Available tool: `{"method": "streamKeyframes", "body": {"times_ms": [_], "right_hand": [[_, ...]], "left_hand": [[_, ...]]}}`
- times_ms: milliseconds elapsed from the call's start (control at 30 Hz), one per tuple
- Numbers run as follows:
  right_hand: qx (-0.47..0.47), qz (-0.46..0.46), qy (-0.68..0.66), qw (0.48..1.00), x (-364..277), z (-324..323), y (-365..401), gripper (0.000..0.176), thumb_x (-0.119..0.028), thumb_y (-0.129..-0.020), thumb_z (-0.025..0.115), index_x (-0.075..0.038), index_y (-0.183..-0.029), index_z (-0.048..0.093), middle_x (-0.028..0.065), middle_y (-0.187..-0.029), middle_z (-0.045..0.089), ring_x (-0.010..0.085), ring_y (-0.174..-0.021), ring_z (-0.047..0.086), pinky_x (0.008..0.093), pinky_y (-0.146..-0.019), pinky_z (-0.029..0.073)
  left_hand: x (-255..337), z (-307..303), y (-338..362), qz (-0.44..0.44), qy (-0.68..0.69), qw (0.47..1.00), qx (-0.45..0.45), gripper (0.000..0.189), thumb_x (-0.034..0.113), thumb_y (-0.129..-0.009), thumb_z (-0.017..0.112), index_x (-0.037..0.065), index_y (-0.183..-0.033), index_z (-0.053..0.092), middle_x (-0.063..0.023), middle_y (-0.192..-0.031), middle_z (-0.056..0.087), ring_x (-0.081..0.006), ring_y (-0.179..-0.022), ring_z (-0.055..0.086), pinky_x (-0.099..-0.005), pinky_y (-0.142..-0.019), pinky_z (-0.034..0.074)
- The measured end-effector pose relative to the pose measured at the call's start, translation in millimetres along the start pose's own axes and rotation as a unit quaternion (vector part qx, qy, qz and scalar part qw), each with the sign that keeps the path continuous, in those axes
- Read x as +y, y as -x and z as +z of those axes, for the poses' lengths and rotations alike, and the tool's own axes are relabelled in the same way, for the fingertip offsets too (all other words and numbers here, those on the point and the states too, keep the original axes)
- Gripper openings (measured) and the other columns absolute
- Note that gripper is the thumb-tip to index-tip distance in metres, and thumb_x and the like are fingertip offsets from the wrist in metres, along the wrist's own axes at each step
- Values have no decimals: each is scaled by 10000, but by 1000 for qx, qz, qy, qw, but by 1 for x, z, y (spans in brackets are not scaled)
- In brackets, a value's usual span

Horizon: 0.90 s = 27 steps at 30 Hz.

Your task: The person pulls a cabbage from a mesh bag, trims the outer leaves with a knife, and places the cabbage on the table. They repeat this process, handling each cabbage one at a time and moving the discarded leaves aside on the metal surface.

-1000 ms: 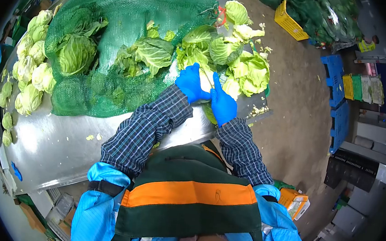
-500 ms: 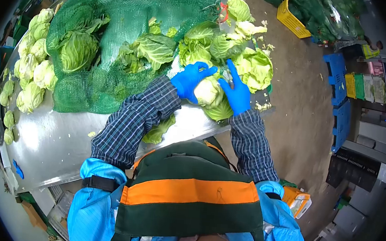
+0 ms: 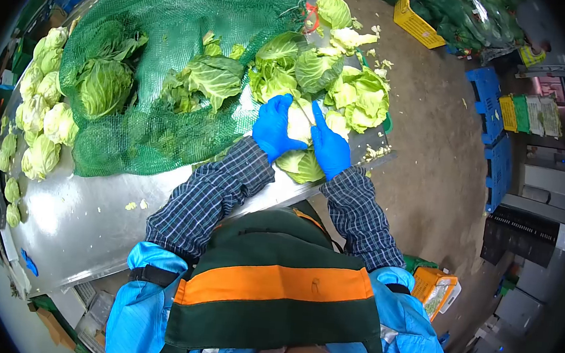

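Note:
Between my two blue-gloved hands is a pale trimmed cabbage (image 3: 299,121) near the table's right end. My left hand (image 3: 273,130) grips its left side, thumb across the near side. Against its right side presses my right hand (image 3: 330,147), fingers fairly straight and close together. A loose green cabbage leaf (image 3: 302,166) lies below the hands at the table edge. Just beyond them are a darker green cabbage leaf (image 3: 318,71) and a heap of light outer leaves (image 3: 363,97). Part of the held cabbage is hidden by my fingers.
A green mesh sack (image 3: 195,17) with cabbages and leaves spreads over the metal table (image 3: 90,227). Several trimmed cabbages (image 3: 42,155) line its left side. On the floor to the right stand a yellow crate (image 3: 417,23) and blue pallets (image 3: 498,172).
My right hand has closed in from spread fingers to lie against the cabbage. The left hand has shifted round its left side. The whole view has shifted slightly.

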State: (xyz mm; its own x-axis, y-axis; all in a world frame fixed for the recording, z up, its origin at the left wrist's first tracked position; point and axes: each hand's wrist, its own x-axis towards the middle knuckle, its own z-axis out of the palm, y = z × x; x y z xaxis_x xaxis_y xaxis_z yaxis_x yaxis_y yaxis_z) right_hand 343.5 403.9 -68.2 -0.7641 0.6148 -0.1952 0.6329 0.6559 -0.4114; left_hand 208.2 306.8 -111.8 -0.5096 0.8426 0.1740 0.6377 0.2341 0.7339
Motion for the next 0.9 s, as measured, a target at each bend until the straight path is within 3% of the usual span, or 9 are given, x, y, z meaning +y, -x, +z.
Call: {"method": "streamKeyframes", "body": {"times_ms": [300, 433, 533, 567, 633, 700, 767, 800, 900], "right_hand": [[50, 59, 49, 996, 5, -11, -19, 434, -331, -954, 349, -286, -1386, 356, 201, -901, 637, 376, -762, 616, 479, -687, 480], [39, 96, 21, 994, 107, 19, -33, 443, -375, -949, 369, -170, -1334, 448, 186, -1105, 609, 367, -942, 604, 453, -792, 482], [32, 136, -55, 989, 99, 19, -12, 482, -389, -920, 470, -130, -1326, 459, 200, -1169, 579, 329, -1040, 587, 403, -854, 468], [26, 137, -58, 989, 91, 20, -5, 482, -389, -920, 470, -130, -1326, 459, 200, -1169, 579, 329, -1040, 587, 403, -854, 468], [112, 50, -125, 985, 36, -5, 5, 564, -434, -855, 568, -220, -1355, 421, 224, -883, 635, 355, -809, 624, 424, -702, 482], [1, 111, -150, 982, 2, -22, 4, 636, -437, -812, 636, -224, -1367, 410, 201, -763, 610, 312, -712, 611, 392, -651, 468], [63, 34, -159, 985, 19, 17, 3, 654, -487, -813, 614, -210, -1371, 414, 170, -686, 579, 274, -639, 579, 397, -614, 448], [59, 60, -174, 981, 20, 16, 2, 640, -491, -823, 598, -198, -1364, 424, 175, -692, 581, 277, -645, 583, 398, -618, 451], [33, 110, -161, 980, 9, 6, 5, 599, -500, -843, 563, -185, -1342, 455, 188, -708, 585, 283, -648, 592, 399, -620, 456]], "left_hand": [[9, -4, -11, -13, -55, 996, -67, 1119, 425, -458, 866, 5, -1344, 327, -220, -1290, 403, -399, -1143, 417, -453, -972, 377], [-22, -18, -8, 24, 0, 996, -85, 1133, 376, -465, 871, 56, -1388, 295, -226, -1291, 401, -410, -1157, 408, -440, -986, 375], [-42, -48, -11, 19, 14, 983, -182, 1141, 281, -478, 865, 131, -1431, 257, -210, -1316, 391, -393, -1169, 422, -433, -989, 388], [-39, -56, -13, 13, 13, 982, -186, 1141, 281, -478, 865, 131, -1431, 257, -210, -1316, 391, -393, -1169, 422, -433, -989, 388], [-21, -67, -23, 173, -40, 945, -276, 1043, 174, -544, 827, 132, -1427, 273, -172, -1323, 405, -379, -1177, 426, -428, -985, 398], [-16, -61, -20, 214, -40, 939, -266, 907, 99, -614, 769, 124, -1403, 323, -150, -1322, 419, -369, -1186, 429, -427, -982, 407], [-34, -37, -9, 32, 88, 979, -179, 793, 122, -666, 746, 98, -1366, 373, -162, -1321, 421, -360, -1192, 430, -425, -981, 412], [-35, -31, 0, 32, 154, 973, -166, 693, 187, -708, 743, 47, -1306, 422, -176, -1285, 439, -347, -1201, 430, -424, -1003, 389], [14, -27, 10, 0, 48, 996, -75, 922, 376, -571, 840, -8, -1279, 392, -217, -1242, 443, -379, -1161, 440, -435, -1003, 362]]}}
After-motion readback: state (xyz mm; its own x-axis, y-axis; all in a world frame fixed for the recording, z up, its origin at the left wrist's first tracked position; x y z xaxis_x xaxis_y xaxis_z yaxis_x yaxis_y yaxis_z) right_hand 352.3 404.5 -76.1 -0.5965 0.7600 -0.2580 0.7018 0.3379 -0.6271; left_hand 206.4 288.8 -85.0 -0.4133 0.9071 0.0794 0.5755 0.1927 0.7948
